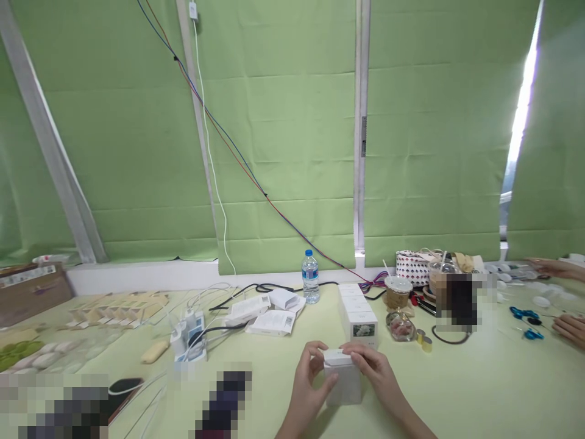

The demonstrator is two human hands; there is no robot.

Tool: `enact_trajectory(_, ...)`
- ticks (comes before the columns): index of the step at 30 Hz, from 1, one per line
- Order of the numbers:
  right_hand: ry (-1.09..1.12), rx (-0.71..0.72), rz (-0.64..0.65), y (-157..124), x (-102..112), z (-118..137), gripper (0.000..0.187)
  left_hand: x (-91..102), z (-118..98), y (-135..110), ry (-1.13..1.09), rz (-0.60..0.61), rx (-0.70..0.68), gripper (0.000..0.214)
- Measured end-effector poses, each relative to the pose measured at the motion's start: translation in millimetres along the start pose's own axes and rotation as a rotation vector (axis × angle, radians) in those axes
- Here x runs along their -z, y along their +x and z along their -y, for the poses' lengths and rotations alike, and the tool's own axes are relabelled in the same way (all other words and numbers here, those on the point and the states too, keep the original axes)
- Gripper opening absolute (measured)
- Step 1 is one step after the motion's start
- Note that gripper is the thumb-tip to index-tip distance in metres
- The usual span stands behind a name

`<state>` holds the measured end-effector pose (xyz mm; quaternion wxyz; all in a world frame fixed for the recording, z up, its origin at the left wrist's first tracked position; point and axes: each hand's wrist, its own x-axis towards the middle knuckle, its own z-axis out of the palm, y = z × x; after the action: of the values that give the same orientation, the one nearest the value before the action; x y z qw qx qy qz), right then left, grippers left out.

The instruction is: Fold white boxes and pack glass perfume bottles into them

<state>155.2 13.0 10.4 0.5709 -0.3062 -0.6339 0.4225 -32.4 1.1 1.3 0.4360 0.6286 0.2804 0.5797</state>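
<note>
Both of my hands hold a small white box (342,378) low in the middle of the pale green table (479,390). My left hand (309,378) curls round its left side, thumb on the front. My right hand (375,372) wraps the right side, fingers pressed on the top flap. Just behind stands a row of like white boxes (357,311), the nearest with a flower picture on its end.
A water bottle (310,277), flat white packets (269,314), chargers with cables (189,332) and a soap-like bar (154,352) lie to the left. Cups (398,292), a patterned pouch (412,265) and blue tools (525,317) are right. Another person's hands (569,329) reach in at far right.
</note>
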Motion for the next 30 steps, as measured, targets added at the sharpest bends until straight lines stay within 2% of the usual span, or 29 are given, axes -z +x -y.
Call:
enact_trajectory(7, -0.039, 0.018, 0.017, 0.9, 1.3, -1.8, 0.028, 0.4, -5.6, 0.4, -0.061, -0.022, 0.028, 0.018)
enact_trajectory(15, -0.05, 0.017, 0.016, -0.1, 1.1, 0.1, 0.027, 3.0, -14.1, 5.6, -0.009, -0.122, 0.082, 0.025)
enact_trajectory(25, -0.074, 0.033, 0.041, 1.5, 2.3, -1.9, 0.029, 2.8, -14.9, 5.7, -0.068, -0.039, 0.056, 0.023)
enact_trajectory(30, -0.081, 0.032, 0.056, 1.8, 3.1, -1.1, 0.03, 2.9, -16.1, 5.5, -0.052, -0.039, 0.056, 0.022)
